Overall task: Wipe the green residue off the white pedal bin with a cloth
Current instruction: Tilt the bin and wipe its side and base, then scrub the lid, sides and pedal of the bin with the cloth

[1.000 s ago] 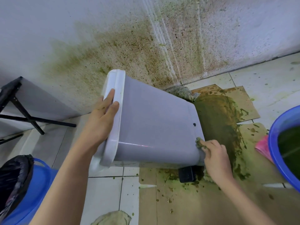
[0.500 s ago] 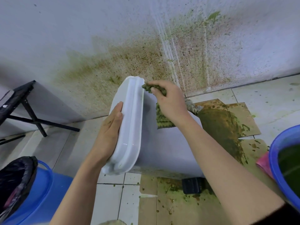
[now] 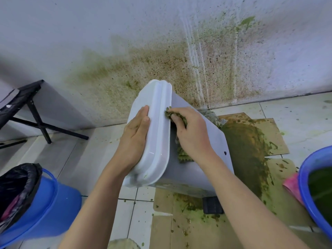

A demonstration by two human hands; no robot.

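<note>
The white pedal bin [image 3: 203, 169] is tipped toward me and to the left, with its black pedal [image 3: 212, 205] low over the stained cardboard. My left hand [image 3: 134, 139] grips the closed lid [image 3: 158, 133] from the left. My right hand [image 3: 190, 135] presses a green-soaked cloth [image 3: 182, 155] against the bin's side, just under the lid's right edge. Most of the cloth is hidden under my fingers and palm.
Green spatter covers the wall [image 3: 161, 69] behind. Cardboard [image 3: 251, 144] smeared with green sludge lies under and to the right of the bin. A blue basin [image 3: 309, 187] of green liquid sits at right, a blue bucket [image 3: 45, 209] with a black bag at left, a black stand [image 3: 34, 115] beyond it.
My right hand went from the bin's bottom corner up to the lid's edge with the cloth, then slid a little down along it. The bin has tipped more upright.
</note>
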